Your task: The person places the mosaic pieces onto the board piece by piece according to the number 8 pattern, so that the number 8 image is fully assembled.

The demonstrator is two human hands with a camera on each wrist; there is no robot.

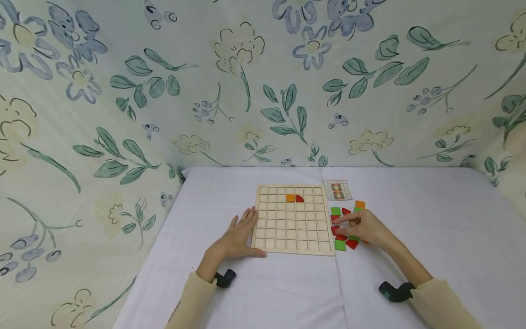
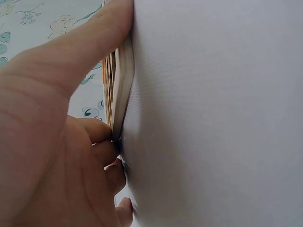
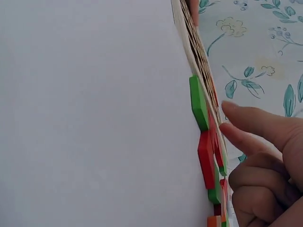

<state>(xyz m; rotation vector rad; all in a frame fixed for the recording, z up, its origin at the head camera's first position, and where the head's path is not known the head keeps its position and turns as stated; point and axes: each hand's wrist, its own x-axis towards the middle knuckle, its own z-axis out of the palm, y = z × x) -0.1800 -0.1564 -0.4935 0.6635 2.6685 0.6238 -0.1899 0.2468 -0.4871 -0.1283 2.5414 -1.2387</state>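
A square wooden grid board (image 1: 291, 224) lies on the white cloth. In its upper rows sit an orange square tile (image 1: 290, 198) and a red rounded tile (image 1: 299, 198), side by side. My left hand (image 1: 236, 240) rests at the board's left edge, fingers spread along the side and thumb at the near corner. Over the loose tiles right of the board hovers my right hand (image 1: 367, 227). Its thumb and index finger (image 3: 255, 120) reach out with a gap between them, holding nothing, while the other fingers are curled. A green tile (image 3: 199, 104) lies below them.
Several green, red and orange tiles, among them a green square (image 1: 340, 246), are scattered beside the board, partly hidden under the right hand. A small pattern card (image 1: 348, 194) lies at the board's upper right. Floral fabric (image 1: 263, 91) hangs behind the table.
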